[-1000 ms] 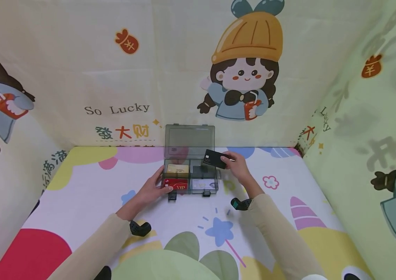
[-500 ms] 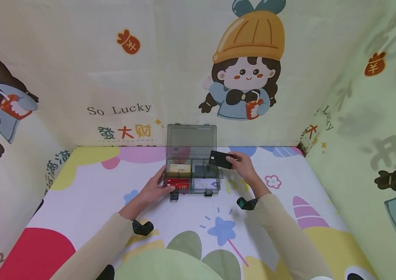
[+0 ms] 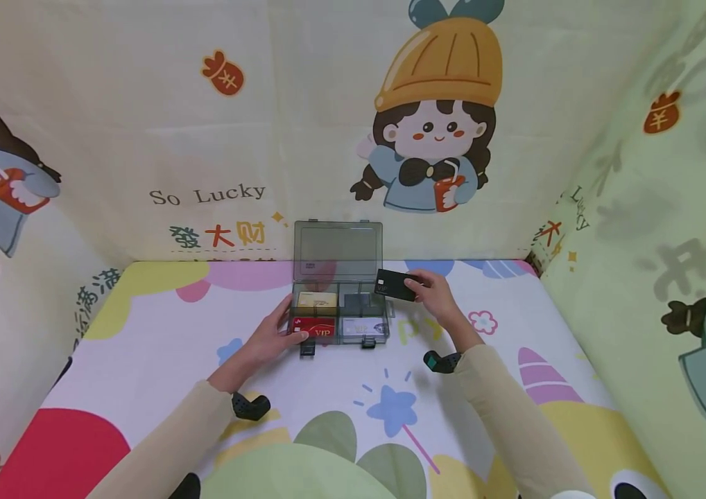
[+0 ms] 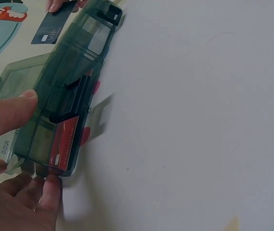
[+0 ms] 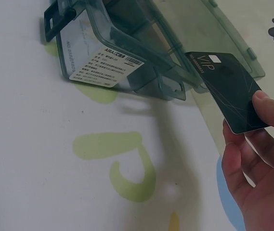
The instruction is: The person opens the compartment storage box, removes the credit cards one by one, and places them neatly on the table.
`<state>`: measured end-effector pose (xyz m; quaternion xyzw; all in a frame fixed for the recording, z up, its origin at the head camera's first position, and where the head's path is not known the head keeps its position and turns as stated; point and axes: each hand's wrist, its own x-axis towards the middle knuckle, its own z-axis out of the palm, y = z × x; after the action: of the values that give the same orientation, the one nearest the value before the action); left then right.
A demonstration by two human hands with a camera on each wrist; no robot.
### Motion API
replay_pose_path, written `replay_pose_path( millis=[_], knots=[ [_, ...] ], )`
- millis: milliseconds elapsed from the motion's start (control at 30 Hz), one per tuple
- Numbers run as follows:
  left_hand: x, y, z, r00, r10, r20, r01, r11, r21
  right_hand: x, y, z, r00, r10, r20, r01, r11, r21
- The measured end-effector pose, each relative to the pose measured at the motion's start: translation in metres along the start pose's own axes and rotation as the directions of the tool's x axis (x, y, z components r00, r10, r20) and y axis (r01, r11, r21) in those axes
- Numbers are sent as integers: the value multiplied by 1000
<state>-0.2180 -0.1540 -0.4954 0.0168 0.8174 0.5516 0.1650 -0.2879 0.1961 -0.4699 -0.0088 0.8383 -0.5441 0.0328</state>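
Right hand point(image 3: 437, 294) pinches black VIP card point(image 3: 395, 285), near frame center.
Left hand point(image 3: 270, 337) grips compartment box point(image 4: 45, 98) at lower left (steadying it helps); card should clear the lid point(image 3: 337, 244).

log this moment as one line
left hand: holds translucent divided box; right hand: pinches black VIP card; lid: open; red VIP card: inside box

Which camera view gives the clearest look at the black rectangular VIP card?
The right wrist view: the black rectangular VIP card appears largest there, with its lettering, pale chip square and thin lines visible, pinched in the right hand. The head view shows it small; the left wrist view, only near the top-left, partly covered.
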Motion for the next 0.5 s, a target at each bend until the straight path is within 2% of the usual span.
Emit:
replay_pose_path(
  millis=[400, 500],
  knots=[
    [-1, 1, -1, 1000, 4, 3, -4, 1000, -4, -3, -2, -7, 999, 38, 10, -37, 999, -21],
    [0, 0, -1, 1000, 3, 2, -3, 1000, 3, -1, 4, -9, 999, 33, -5, -33, 999, -26]
  ],
)
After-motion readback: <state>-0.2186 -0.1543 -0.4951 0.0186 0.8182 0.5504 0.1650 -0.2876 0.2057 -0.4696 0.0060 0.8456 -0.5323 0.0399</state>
